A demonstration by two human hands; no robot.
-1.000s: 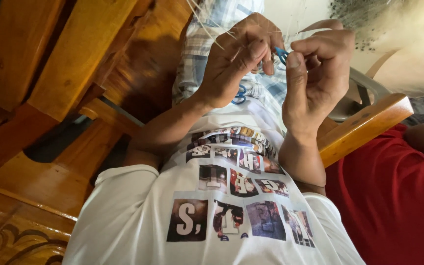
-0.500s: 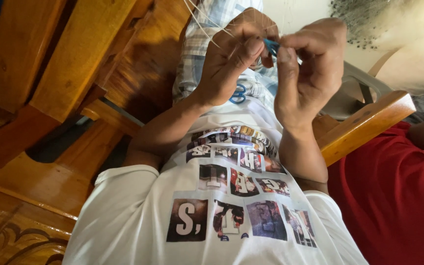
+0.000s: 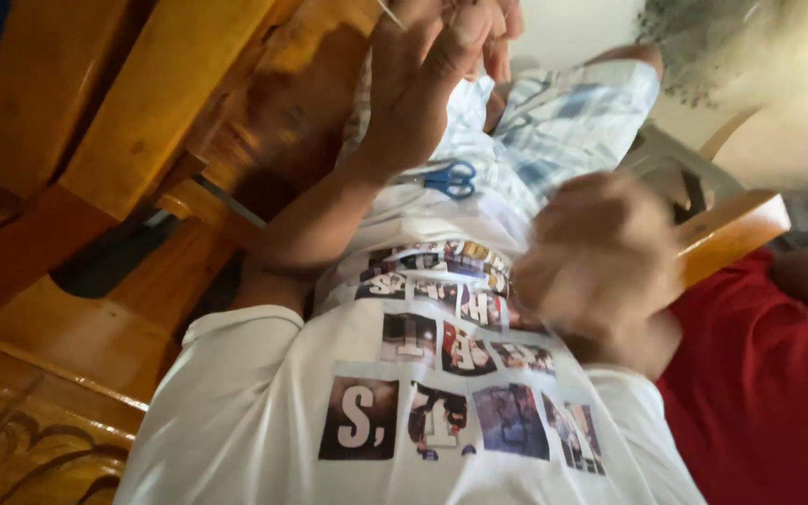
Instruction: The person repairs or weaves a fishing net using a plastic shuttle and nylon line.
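— At twelve o'clock, right against the top edge, what is that thin pale strand (image 3: 388,11)?

— A fine, stiff-looking sliver, too small to identify. It sticks out above the left hand (image 3: 423,89), which is raised with its fingers curled in and the thumb pressed toward them, apparently pinching the strand's lower end.

— And the right hand (image 3: 600,262)?

— It is at about three o'clock, low over the belly and well apart from the strand. It is smeared by motion, so I cannot tell how far open it is or whether it holds anything.

— Any tool near?

— Blue-handled scissors (image 3: 448,178) lie on the lap just below the left wrist, about the centre of the view. They rest on the checked shorts (image 3: 563,122), and neither hand touches them.

— So how far along does the work look?

— My judgement: mid-way through a handling step. The strand is in one hand's grip, the other hand is off it, and the scissors sit unused. No finished piece shows anywhere.

— What surrounds that?

— A white printed shirt (image 3: 404,421) fills six o'clock. A wooden chair frame (image 3: 133,122) runs from nine to eleven, and its armrest (image 3: 731,234) is at three. Beyond that, at four o'clock, is another person's red sleeve (image 3: 778,383).
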